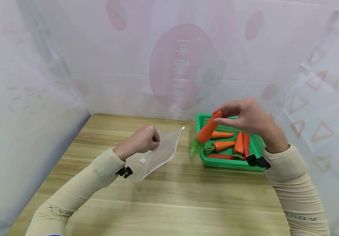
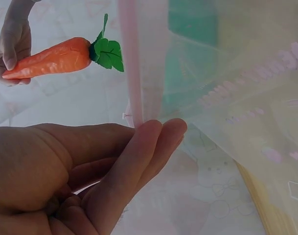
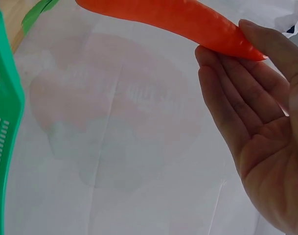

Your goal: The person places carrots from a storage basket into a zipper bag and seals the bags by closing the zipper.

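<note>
Your right hand [image 1: 246, 118] pinches the narrow tip of an orange carrot [image 1: 208, 129] between thumb and fingertips, so that grip is grasping the carrot; the carrot hangs in the air, tilted, its green leaves [image 1: 196, 147] pointing down just off the near-left corner of the green basket [image 1: 231, 162]; from the right wrist view the other fingers [image 3: 237, 93] lie fairly straight under the carrot's tip. Inside the basket lie several more orange carrots [image 1: 221, 134] and a red one [image 1: 246, 144], all below and behind your right hand. Your left hand [image 1: 141, 141] is to the left of the basket, its grip clenched on the upper edge of a clear zip bag [image 1: 160, 154]; the bag hangs from those fingers with its lower part resting on the wooden desk [image 1: 172, 196], its free corner reaching toward the basket; the carrot's leaves and the bag are near one another but apart. A pale patterned curtain [image 1: 181, 65] stands behind the basket.
</note>
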